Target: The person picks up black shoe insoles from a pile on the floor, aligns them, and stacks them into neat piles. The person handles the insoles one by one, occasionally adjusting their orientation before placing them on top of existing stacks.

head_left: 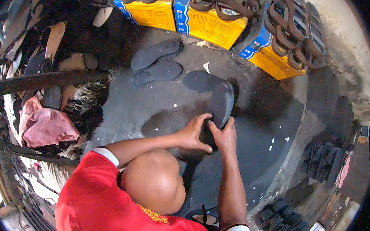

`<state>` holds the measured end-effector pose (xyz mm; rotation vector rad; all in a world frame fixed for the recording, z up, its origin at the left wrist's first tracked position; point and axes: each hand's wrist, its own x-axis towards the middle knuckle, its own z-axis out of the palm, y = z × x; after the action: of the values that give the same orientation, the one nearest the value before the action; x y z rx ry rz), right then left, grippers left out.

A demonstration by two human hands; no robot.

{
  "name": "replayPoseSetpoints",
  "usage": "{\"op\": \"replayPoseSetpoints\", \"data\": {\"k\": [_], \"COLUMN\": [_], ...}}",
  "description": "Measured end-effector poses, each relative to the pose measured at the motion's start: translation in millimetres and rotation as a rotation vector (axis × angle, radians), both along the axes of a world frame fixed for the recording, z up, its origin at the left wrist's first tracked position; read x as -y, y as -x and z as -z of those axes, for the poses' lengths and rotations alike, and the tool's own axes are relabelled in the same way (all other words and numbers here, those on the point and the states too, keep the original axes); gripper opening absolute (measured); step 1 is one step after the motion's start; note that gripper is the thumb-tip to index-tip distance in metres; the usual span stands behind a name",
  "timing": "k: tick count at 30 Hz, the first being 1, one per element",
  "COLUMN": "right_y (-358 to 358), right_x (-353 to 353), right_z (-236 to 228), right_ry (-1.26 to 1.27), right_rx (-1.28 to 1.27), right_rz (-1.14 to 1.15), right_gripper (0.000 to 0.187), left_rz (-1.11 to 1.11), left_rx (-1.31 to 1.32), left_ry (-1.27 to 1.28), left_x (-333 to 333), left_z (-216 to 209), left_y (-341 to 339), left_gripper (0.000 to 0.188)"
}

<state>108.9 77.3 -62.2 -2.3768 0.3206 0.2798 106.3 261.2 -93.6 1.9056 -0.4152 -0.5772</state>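
Note:
A black shoe sole [221, 103] is tilted up off the floor in front of me, its rounded toe end pointing away. My right hand [225, 137] grips its near right side, thumb pressed on the upper face. From the left, my left hand [192, 133] curves round the sole's near end, fingertips touching its edge; the dark part between both hands is hard to make out. Just left of the held sole lies another black sole [202, 81] on the floor. Farther left rest more dark soles [157, 53], partly overlapping.
Yellow and blue boxes [208, 24] topped with brown sandal straps [290, 19] stand at the back. A wooden beam [47, 80] and pink cloth [52, 126] are at left. Stacked black pieces [322, 160] line the right. White scraps dot the floor. My bent knee [153, 178] is between my arms.

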Motion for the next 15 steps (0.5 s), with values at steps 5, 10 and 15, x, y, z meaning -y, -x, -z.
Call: {"op": "replayPoseSetpoints", "data": {"k": [5, 10, 15], "right_y": [44, 61, 68], "right_x": [7, 19, 23], "right_z": [17, 34, 35], "right_ry": [0.428, 0.098, 0.115], "right_rx": [0.022, 0.452, 0.399], "right_rz": [-0.318, -0.178, -0.098], "right_gripper": [0.077, 0.083, 0.079], "left_rz": [0.202, 0.618, 0.638], "left_rx": [0.564, 0.729, 0.622], "left_ry": [-0.405, -0.115, 0.046], "left_x": [-34, -10, 11], "left_z": [-17, -88, -90], "left_y": [-54, -90, -72], "left_gripper": [0.105, 0.069, 0.069]}}
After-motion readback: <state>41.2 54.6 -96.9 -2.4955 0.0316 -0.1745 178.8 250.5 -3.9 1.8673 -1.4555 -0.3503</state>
